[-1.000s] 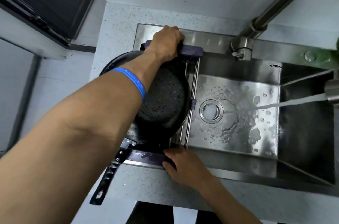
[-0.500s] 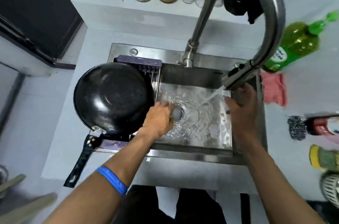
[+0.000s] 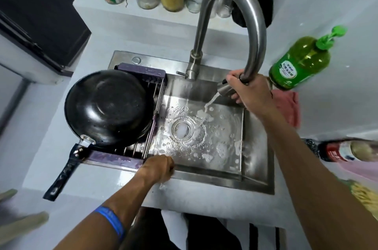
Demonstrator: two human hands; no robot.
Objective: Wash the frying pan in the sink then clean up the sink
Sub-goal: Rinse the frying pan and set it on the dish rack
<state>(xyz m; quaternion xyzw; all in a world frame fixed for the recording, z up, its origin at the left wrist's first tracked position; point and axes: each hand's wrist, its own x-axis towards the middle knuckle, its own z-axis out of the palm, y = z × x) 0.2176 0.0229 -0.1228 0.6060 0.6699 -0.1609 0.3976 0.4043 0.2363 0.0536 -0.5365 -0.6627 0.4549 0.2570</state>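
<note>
Frying pan [image 3: 108, 106] sits upside down on the purple drying rack [image 3: 126, 160] at frame left, prob. to drain, so we judge washing done & sink [image 3: 255, 180] cleanup under way. Our right hand [image 3: 248, 91] grips the faucet spray head [image 3: 225, 88], aiming water at the drain [image 3: 182, 128]. Left hand [image 3: 158, 169] on the sink's near rim, fingers curled w/ nothing held. Green soap bottle [image 3: 300, 63] label unreadable.

frying pan [image 3: 108, 106]: black, wet, upside down, rim resting on a purple-ended wire rack over the sink's left side | handle: dark, pointing near-left past the sink edge onto the counter | sink [image 3: 257, 170]: stainless steel, rectangular, basin wet and bubbly (water pooling round the central drain)
</note>
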